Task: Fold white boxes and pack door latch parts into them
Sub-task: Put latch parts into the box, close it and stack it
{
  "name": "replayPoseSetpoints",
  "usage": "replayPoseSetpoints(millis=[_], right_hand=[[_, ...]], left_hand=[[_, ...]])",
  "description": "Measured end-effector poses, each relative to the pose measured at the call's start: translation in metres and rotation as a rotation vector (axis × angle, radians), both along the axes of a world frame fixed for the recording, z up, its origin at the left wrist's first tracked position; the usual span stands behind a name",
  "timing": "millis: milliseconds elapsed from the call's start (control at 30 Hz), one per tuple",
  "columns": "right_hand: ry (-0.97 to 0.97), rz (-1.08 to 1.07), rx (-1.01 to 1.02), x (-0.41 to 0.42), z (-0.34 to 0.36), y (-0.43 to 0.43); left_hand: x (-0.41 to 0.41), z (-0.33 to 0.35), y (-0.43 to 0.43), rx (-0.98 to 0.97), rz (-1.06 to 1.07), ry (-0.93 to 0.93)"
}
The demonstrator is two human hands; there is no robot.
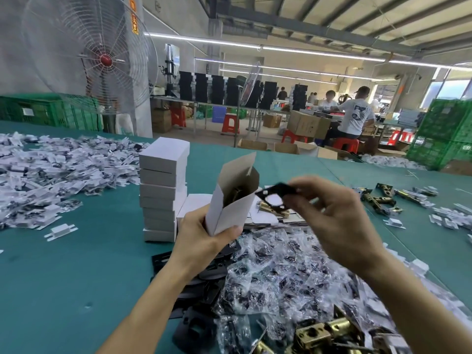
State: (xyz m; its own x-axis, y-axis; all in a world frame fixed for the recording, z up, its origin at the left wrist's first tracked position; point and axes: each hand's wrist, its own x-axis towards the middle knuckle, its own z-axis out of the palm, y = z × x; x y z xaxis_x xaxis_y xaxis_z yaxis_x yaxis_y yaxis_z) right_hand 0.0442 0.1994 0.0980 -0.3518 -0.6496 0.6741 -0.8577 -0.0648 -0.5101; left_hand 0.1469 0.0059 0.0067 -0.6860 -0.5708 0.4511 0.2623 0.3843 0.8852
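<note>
- Nearest the camera, brass latch bodies [321, 333] lie among a heap of small clear bags [275, 277] and loose black plates [196, 284] on the green table [76, 264].
- Above that heap, the left hand [204, 241] wraps fingers and thumb round the lower part of an open white box [229, 210]. It holds the box upright, a little tilted, with the top flap standing. Something brass-coloured shows inside.
- The right hand [332, 213] is raised to the right of the box and pinches a black plate [274, 198] by one end. The plate's free end sits just beside the box mouth, not yet inside.
- With so light a pinch, the plate could snag on the rim or flap and crease the card. It could also slip down into the heap.
- The box is gripped low, so a push at its mouth might tip it.
- Just behind and to the left, a tall stack of closed white boxes [161, 195] looks uneven, and a knock could topple it.
- Far off stand a large fan [102, 60] and seated workers [356, 116].
</note>
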Motion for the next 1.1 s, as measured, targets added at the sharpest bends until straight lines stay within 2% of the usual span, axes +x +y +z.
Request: replayPoseSetpoints(millis=[100, 233, 333, 500, 867, 1033, 1100], right_hand=[[0.21, -0.004, -0.035, 0.011, 0.029, -0.003], [0.517, -0.093, 0.109, 0.024, 0.043, -0.013], [0.64, -0.092, 0.139, 0.033, 0.046, -0.017], [0.663, -0.054, 0.205, 0.041, 0.05, -0.022], [0.73, -0.266, 0.426, 0.032, 0.051, -0.039], [0.556, -0.328, 0.627, 0.015, 0.045, -0.049], [0.398, -0.317, 0.523, 0.008, 0.039, -0.045]], left_hand=[[0.0, 0.001, 0.004, -0.076, 0.003, 0.053], [-0.001, 0.003, 0.01, -0.12, 0.015, 0.132], [0.001, 0.003, 0.01, -0.094, 0.023, 0.169], [0.002, 0.002, 0.009, -0.079, 0.008, 0.142], [0.0, 0.004, 0.011, -0.102, 0.042, 0.058], [-0.004, 0.0, 0.011, -0.086, 0.04, -0.148], [-0.004, -0.001, 0.01, 0.01, 0.041, -0.168]])
